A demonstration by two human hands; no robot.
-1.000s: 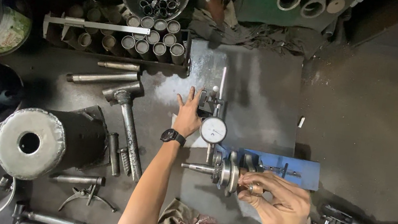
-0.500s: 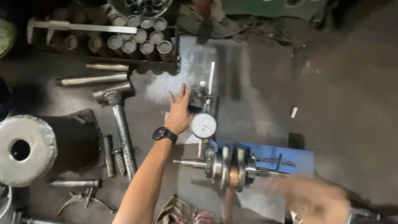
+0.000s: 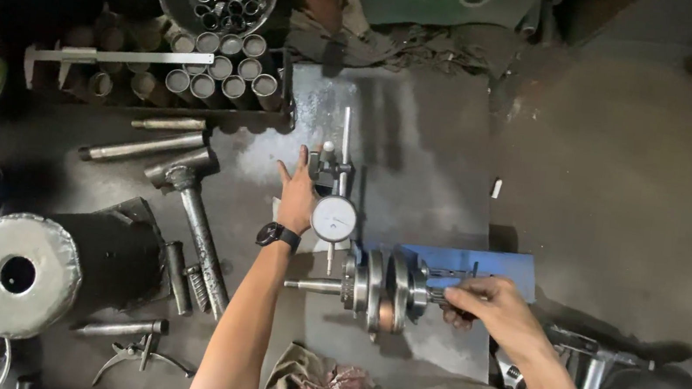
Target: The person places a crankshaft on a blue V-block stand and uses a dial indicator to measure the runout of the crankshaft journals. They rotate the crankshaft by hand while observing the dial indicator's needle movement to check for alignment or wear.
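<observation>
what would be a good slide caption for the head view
Left hand steadies a dial indicator stand while the right hand grips the shaft end of a crankshaft on a metal plate.

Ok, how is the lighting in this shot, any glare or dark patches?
Head view: sharp overall; the metal plate shows pale glare above the left hand; the top-left corner falls into deep shadow; the right hand on the crankshaft is evenly lit.
</observation>
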